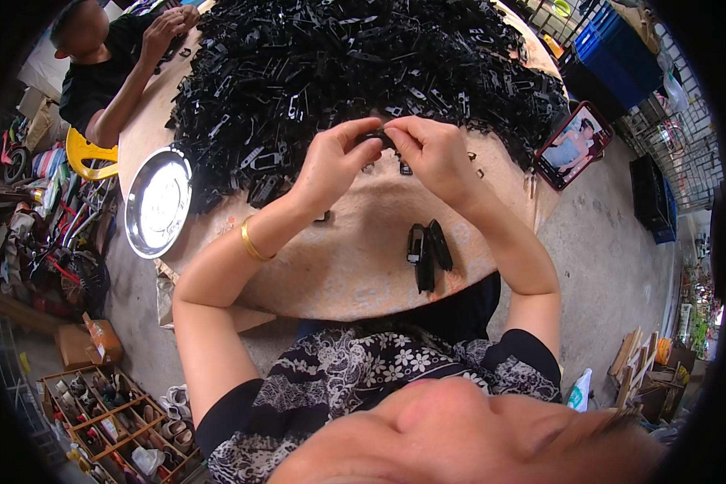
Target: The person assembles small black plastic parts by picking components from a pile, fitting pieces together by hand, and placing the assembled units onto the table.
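My left hand [337, 161] and my right hand [434, 155] meet over the table, fingers pinched together. Between their fingertips is a small black plastic part [373, 139], mostly hidden by the fingers. Just beyond my hands rises a large heap of black plastic parts [298, 73], many with slots and shiny edges. Nearer to me, below my right hand, several finished-looking black pieces [424, 254] lie close together on the patterned tablecloth [347, 278]. A few small loose parts sit next to my wrists.
A shiny round metal tray [158, 203] rests at the table's left edge. At the right edge a phone [574, 145] stands propped up. Across the far left, another person [109, 85] works with both hands raised. A shoe rack [121, 419] stands on the floor at lower left.
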Demonstrator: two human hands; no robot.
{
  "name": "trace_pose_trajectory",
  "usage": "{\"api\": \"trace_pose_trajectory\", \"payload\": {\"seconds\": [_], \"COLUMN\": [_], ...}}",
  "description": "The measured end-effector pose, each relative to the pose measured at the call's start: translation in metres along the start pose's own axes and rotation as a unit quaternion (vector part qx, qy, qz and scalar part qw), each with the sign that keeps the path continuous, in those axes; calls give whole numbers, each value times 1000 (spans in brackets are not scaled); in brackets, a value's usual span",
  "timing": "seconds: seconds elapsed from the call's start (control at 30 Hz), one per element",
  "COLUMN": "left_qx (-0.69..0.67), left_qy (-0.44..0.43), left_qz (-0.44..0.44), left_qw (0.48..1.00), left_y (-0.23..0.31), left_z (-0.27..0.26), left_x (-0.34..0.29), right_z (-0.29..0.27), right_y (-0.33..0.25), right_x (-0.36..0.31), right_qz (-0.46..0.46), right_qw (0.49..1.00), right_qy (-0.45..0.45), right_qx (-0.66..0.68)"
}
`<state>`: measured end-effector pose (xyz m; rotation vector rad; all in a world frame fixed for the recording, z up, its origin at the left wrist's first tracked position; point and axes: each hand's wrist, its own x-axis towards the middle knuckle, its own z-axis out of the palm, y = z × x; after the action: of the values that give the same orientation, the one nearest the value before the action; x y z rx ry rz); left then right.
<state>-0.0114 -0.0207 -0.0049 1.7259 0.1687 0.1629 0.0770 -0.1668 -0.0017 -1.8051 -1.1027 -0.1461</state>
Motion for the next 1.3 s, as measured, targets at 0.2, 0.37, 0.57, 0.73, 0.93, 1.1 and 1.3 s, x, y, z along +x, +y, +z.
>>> {"api": "trace_pose_trajectory", "payload": {"seconds": [0.2, 0.37, 0.57, 0.73, 0.93, 1.1, 1.3], "left_qx": [-60, -111, -114, -197, -268, -276, -233], "left_qy": [28, 58, 71, 76, 78, 48, 12], "left_qz": [18, 49, -18, -37, -46, -66, -54], "left_qw": [998, 991, 991, 977, 959, 958, 971], "left_y": [2, 19, 10, 7, 7, 3, 5], "left_z": [-6, -23, -28, -26, -27, -32, -21], "left_x": [5, 8, 12, 15, 16, 17, 12], "right_z": [-1, 3, 39, 47, 38, 9, -16], "right_y": [-2, -13, -25, -10, -6, -12, 15], "right_x": [2, -2, -19, -19, -13, 0, 14], "right_qz": [-93, -54, -310, -304, -190, 67, 242], "right_qw": [988, 998, 918, 922, 953, 954, 883], "right_qy": [-25, -15, -248, -236, -234, -189, -114], "right_qx": [-123, 6, -3, -34, -18, 225, 386]}}
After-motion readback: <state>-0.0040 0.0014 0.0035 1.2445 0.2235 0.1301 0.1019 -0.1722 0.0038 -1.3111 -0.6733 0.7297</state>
